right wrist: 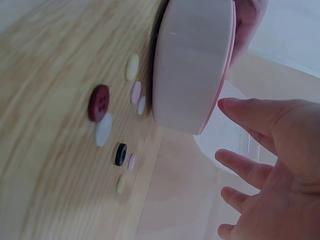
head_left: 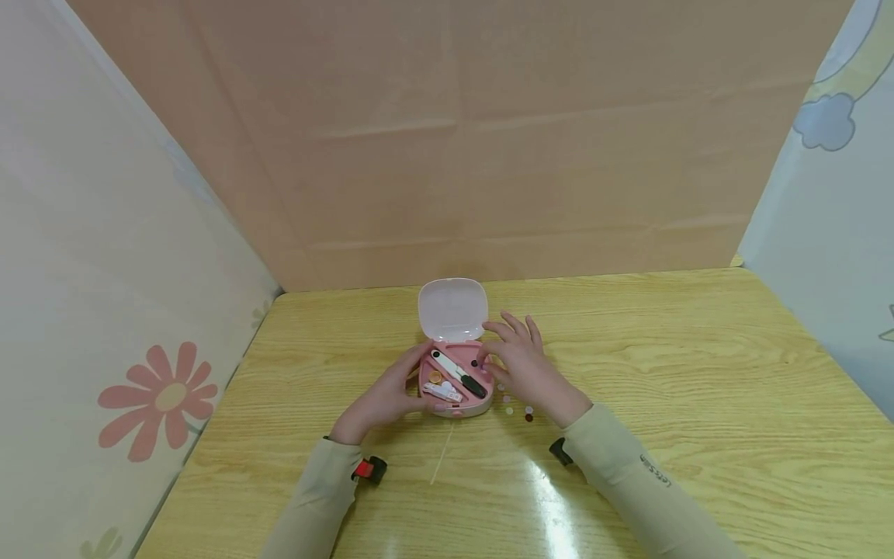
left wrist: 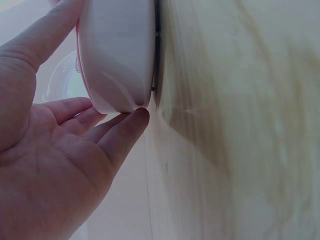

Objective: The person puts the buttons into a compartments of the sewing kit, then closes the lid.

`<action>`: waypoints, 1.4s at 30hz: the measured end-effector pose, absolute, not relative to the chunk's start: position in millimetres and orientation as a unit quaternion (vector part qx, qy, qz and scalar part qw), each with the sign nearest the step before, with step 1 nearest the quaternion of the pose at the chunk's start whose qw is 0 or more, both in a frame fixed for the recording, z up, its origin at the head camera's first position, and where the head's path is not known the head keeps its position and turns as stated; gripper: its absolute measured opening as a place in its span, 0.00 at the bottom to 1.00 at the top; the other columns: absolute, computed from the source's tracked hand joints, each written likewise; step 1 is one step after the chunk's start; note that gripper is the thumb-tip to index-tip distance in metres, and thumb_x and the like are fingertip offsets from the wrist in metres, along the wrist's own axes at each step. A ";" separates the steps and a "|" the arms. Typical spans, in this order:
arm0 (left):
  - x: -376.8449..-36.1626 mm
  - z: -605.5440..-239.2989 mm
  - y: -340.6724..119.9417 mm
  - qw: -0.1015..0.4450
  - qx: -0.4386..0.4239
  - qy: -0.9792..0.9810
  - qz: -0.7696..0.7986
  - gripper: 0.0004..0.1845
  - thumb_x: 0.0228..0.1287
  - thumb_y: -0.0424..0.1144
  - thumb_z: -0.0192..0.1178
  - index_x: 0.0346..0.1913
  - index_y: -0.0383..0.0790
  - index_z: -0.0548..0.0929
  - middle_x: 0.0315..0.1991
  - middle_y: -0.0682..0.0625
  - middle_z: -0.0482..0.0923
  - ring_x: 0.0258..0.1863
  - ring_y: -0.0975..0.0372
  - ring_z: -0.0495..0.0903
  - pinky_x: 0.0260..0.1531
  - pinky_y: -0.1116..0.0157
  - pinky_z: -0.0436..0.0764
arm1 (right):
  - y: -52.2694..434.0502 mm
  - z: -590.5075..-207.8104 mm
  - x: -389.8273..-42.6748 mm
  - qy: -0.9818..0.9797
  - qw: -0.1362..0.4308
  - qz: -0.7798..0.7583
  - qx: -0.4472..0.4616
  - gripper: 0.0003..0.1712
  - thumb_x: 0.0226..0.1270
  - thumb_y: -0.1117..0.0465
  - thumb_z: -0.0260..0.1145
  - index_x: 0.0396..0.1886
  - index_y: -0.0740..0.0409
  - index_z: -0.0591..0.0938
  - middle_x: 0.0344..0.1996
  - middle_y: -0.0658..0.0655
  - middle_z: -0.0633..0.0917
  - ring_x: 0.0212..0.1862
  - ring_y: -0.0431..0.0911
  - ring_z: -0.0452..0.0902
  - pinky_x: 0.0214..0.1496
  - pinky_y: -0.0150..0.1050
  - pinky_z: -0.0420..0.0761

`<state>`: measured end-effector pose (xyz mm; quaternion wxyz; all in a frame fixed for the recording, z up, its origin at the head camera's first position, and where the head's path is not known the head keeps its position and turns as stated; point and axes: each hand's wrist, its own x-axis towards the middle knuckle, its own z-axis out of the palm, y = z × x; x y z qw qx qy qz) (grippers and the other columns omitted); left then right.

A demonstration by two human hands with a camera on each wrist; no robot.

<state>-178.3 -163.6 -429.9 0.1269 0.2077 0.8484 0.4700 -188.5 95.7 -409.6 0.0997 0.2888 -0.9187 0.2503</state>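
A small pink box [head_left: 455,404] lies open on the wooden table [head_left: 698,388], its translucent lid [head_left: 452,309] tipped back. Inside are a white-and-black tool [head_left: 459,373], an orange piece [head_left: 435,377] and small white parts. My left hand [head_left: 401,384] grips the box's left side; in the left wrist view the thumb and fingers of this hand [left wrist: 75,115] clasp the box [left wrist: 115,55]. My right hand [head_left: 503,349] hovers over the right side with fingers spread; in the right wrist view that hand [right wrist: 260,150] holds nothing beside the box [right wrist: 192,65].
Several loose buttons lie on the table right of the box, among them a dark red one [right wrist: 99,102], a white one [right wrist: 103,130] and a black one [right wrist: 120,154]. A thin pale strand [head_left: 441,458] lies in front. Cardboard and fabric walls enclose the table.
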 end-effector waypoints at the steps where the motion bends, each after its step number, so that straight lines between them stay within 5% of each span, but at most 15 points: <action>1: -178.7 -431.0 -164.3 0.128 0.207 0.849 0.470 0.53 0.50 0.41 0.74 0.76 0.48 0.52 0.73 0.49 0.52 0.71 0.53 0.55 0.67 0.54 0.60 | 95.9 -409.4 -188.3 -0.919 0.100 0.251 0.288 0.07 0.56 0.63 0.74 0.30 0.46 0.84 0.62 0.61 0.73 0.70 0.64 0.51 0.68 0.66 0.37; 13: -177.6 -431.0 -165.6 0.139 0.188 0.853 0.466 0.54 0.49 0.47 0.74 0.76 0.51 0.52 0.73 0.54 0.52 0.70 0.57 0.55 0.67 0.57 0.60 | 101.5 -411.2 -187.6 -0.922 0.097 0.254 0.277 0.05 0.59 0.60 0.71 0.35 0.50 0.85 0.63 0.62 0.71 0.70 0.64 0.50 0.68 0.67 0.37; 42: -178.7 -432.0 -162.9 0.128 0.201 0.849 0.471 0.53 0.50 0.43 0.74 0.75 0.53 0.53 0.73 0.52 0.53 0.70 0.53 0.55 0.66 0.52 0.60 | 127.8 -413.5 -187.7 -0.933 0.071 0.262 0.237 0.11 0.60 0.60 0.71 0.43 0.53 0.84 0.65 0.66 0.68 0.70 0.66 0.48 0.67 0.68 0.38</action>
